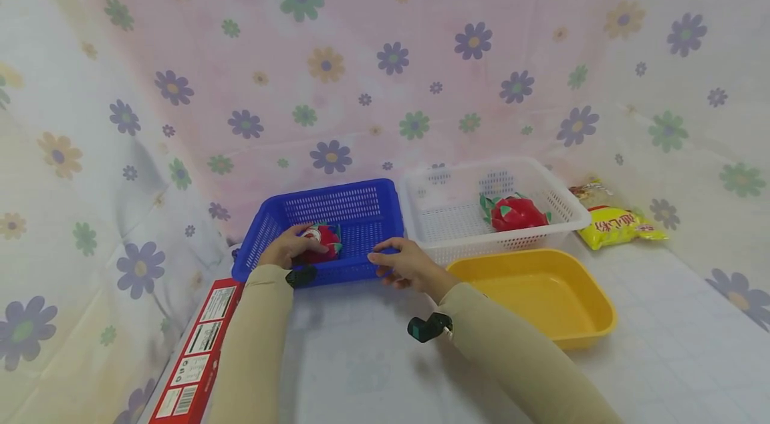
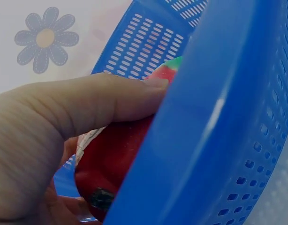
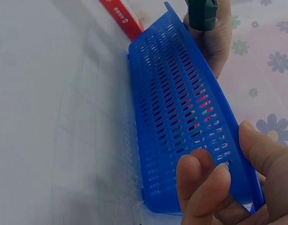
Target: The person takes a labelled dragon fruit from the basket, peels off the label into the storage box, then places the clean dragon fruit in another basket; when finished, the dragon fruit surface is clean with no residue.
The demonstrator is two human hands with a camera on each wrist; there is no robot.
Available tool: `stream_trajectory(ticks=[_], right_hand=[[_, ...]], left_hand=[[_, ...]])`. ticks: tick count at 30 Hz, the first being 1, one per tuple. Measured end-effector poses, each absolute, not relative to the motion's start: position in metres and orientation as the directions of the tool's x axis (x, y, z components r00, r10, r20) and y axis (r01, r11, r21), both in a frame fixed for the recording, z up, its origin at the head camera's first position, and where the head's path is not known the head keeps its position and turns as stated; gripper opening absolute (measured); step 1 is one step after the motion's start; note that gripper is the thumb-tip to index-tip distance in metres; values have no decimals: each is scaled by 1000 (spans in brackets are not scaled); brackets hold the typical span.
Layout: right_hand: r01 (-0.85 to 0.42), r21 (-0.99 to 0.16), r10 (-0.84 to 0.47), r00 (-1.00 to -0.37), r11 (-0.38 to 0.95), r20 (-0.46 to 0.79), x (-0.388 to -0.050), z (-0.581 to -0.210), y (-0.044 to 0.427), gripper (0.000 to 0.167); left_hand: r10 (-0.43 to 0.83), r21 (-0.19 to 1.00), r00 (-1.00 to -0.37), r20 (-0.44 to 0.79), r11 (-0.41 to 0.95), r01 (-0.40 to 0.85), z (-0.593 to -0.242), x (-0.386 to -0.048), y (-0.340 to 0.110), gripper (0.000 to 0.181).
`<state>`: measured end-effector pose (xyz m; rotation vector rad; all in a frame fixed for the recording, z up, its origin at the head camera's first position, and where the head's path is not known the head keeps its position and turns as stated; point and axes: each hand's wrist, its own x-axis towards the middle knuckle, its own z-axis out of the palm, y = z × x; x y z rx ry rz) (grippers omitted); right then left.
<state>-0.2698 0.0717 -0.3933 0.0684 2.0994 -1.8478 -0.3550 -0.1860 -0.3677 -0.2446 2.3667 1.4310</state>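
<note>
"How is the red fruit [image 1: 331, 237] held?"

"Inside the blue basket [image 1: 345, 270], it is clasped by the left hand [image 1: 289, 247], thumb opposing fingers; the basket's rim [image 2: 205, 117] is pinched by the right hand [image 1: 415, 263]."

"And its handling?"

"Probably light and slick; it is best held round the middle, its green leaf [image 2: 174, 63] spared. Right of the blue basket, a white basket [image 1: 442, 223] is seen."

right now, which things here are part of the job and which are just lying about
In the job: left hand, gripping one dragon fruit; blue basket; right hand at its rim.
Probably lying about: white basket, second dragon fruit, yellow tub, red box, yellow bag.
</note>
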Motion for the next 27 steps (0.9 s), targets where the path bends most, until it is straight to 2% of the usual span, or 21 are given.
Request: stream_trajectory(ticks=[11,19,27], right_hand=[[251,-954,-209,-936,165,-283,-268,-397,67,45],[236,-959,-214,-940,159,-267,-269,-398,68,42],[246,-957,-196,-942,155,-274,-273,-397,72,42]], left_hand=[[-51,851,-956,-290,444,-282,-365,-345,-192,88],[-48,856,-986,-157,492,-161,-356,-338,-194,86],[-12,845,-995,-95,527,-87,-336,-326,-185,86]])
